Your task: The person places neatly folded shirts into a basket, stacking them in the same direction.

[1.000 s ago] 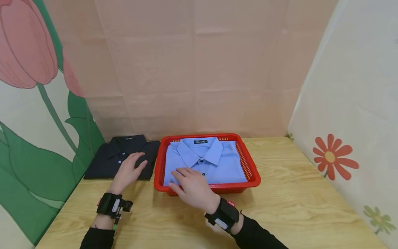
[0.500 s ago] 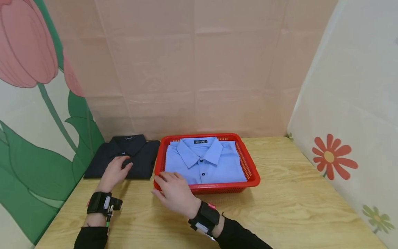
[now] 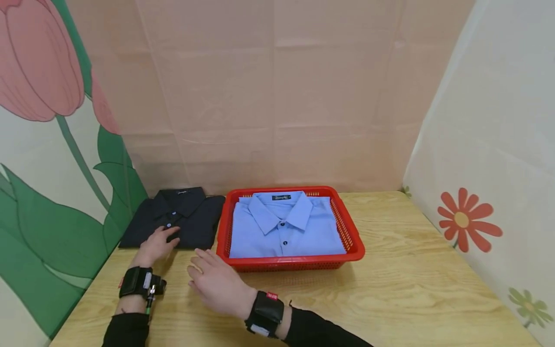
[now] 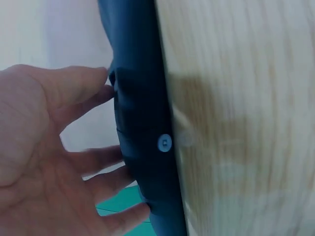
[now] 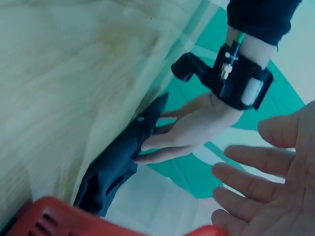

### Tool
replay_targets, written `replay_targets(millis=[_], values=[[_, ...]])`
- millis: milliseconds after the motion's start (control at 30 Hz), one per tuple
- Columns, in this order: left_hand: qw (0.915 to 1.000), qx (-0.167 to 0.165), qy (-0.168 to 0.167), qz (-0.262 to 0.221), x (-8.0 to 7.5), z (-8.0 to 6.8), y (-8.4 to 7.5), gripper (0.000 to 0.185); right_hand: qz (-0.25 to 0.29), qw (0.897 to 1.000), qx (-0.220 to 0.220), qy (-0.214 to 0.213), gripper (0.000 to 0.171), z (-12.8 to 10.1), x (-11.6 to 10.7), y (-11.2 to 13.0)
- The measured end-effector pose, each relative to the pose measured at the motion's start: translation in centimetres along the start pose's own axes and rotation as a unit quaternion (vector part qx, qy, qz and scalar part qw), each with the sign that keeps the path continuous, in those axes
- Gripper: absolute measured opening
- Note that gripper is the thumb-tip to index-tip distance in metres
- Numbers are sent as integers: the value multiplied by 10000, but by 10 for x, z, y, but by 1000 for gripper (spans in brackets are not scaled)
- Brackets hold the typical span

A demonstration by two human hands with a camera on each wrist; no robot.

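Dark folded shirt (image 3: 175,219) lies flat on the wooden table (image 3: 412,284), collar away from the person, just beside the red basket (image 3: 353,241) on its left side. The left hand (image 3: 157,246) rests on the shirt's near edge w/ fingers fairly straight, fingertips on the fabric by the button placket — touching, not pinching anything. The left wrist view shows the same: spread fingers (image 4: 83,91) against the dark cloth (image 4: 142,123), nothing gripped. The right hand (image 3: 217,282) hovers open over bare table near the basket's front-left corner, fingers relaxed and spread, holding nothing.

Handling, as a judgement: the shirt is light, soft, floppy — no stiffness beyond the collar, so a one-point pinch would prob. let the fold sag and open. Cloth on smooth wood likely slides easily. Best hold looks like both hands under or along the two side edges, palms flat, keeping the fold supported.

A folded light-blue shirt (image 3: 286,226) already fills the basket.
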State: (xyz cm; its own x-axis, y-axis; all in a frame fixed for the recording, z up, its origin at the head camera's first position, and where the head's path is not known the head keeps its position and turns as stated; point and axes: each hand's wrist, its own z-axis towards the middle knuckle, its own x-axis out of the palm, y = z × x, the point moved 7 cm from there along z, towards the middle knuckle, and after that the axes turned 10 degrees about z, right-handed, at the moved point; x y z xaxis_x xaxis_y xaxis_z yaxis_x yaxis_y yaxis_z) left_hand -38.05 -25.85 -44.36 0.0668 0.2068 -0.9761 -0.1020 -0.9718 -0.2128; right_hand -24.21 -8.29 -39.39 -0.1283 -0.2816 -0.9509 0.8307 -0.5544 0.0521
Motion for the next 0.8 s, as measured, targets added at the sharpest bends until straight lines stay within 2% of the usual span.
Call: replay_targets(millis=[133,267,333,467,633,800], values=[[9991,-173,374,111,4,-3,3,51,-213,9997,-109,-48,33,6,4,8],[9982,-200,520,220,6,-5,5,50,-366,9993,20,48,38,13,12,6],[9981,-153,525,274,6,-5,5,48,-272,9991,266,177,42,17,19,1],[9983,-84,483,330,5,-6,6,45,275,9947,911,380,49,22,29,-11],[9977,-185,475,437,1,-7,6,42,502,9887,1381,300,56,26,35,-17],[9968,-278,631,406,-4,-10,7,40,704,9796,1858,306,61,34,45,-23]])
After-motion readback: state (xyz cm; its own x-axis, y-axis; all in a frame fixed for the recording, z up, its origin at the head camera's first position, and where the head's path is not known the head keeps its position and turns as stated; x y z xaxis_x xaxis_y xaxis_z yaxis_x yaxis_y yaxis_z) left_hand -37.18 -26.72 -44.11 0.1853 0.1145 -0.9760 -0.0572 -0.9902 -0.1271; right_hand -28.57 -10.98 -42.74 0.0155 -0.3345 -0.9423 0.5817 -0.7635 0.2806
